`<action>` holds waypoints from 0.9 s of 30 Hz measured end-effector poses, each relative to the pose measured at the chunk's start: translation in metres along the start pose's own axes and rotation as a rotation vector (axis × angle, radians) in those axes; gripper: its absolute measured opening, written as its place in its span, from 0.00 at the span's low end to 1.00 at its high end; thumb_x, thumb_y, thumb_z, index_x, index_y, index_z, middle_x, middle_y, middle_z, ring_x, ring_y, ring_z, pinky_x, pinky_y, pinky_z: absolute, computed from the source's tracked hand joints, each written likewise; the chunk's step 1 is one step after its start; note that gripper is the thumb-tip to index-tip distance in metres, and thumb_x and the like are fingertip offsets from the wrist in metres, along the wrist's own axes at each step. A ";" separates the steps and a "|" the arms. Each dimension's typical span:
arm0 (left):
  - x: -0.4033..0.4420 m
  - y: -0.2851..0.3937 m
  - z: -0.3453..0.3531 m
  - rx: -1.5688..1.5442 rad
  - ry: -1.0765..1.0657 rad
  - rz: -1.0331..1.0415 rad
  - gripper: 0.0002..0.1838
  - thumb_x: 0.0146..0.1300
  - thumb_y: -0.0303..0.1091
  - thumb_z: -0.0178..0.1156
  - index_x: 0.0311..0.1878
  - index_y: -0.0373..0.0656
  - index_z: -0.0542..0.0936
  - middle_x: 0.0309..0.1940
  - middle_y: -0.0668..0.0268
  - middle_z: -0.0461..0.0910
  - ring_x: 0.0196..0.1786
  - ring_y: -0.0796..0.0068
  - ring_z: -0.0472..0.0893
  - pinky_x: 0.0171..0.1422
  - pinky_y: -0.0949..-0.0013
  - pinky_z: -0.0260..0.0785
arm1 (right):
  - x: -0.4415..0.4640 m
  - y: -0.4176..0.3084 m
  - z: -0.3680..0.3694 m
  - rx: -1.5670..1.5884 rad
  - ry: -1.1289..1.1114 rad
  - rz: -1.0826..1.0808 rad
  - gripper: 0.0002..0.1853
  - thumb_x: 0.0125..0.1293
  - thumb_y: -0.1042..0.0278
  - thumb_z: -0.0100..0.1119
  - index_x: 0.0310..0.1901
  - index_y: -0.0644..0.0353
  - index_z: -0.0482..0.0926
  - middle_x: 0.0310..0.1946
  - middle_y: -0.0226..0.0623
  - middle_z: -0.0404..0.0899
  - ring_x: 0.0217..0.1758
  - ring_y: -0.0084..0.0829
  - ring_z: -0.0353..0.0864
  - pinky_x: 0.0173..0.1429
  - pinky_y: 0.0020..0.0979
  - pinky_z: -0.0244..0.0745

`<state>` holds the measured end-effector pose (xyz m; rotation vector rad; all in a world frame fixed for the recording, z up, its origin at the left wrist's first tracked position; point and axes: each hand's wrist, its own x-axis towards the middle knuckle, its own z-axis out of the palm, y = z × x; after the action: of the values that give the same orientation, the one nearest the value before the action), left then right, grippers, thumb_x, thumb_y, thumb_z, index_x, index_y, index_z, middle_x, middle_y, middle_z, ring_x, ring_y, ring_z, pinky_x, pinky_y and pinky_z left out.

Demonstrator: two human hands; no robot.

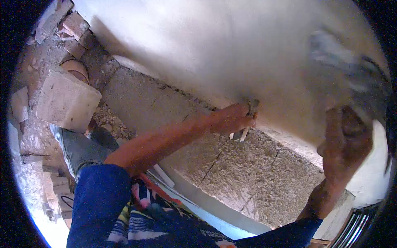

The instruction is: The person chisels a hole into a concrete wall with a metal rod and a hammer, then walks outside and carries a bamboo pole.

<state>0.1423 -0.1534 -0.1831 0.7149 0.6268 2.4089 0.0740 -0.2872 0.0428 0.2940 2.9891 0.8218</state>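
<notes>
My left hand [244, 118] is at the foot of a pale plastered wall [186, 37], its fingers curled. A dark piece [253, 106] shows at its upper side and a small whitish piece [240, 134] below it; I cannot make out what is held. On the right, my right hand [345, 138] is raised close to the wall, fingers bent and smeared by motion. Above it is a blurred grey-and-white shape [347, 62] whose kind does not show. A white surface [374, 169] lies just beside this hand.
A rough, grainy ledge [264, 177] runs along the wall's base. To the left are a pale, block-like object [68, 101], a leg in grey trousers [78, 149], rubble [109, 120] and broken bricks [76, 27]. Dark metal bars [357, 225] stand at lower right.
</notes>
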 end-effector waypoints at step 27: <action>-0.031 -0.076 0.047 0.281 -0.021 0.196 0.06 0.60 0.30 0.51 0.37 0.38 0.73 0.35 0.60 0.77 0.44 0.72 0.76 0.46 0.65 0.69 | -0.055 0.093 0.008 -0.164 -0.148 -0.234 0.20 0.55 0.79 0.59 0.51 0.64 0.68 0.49 0.42 0.74 0.48 0.34 0.75 0.53 0.31 0.70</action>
<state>0.2200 -0.1031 -0.2008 0.9547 0.9379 2.5136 0.1447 -0.2146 0.0818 -0.0010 2.7304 0.9637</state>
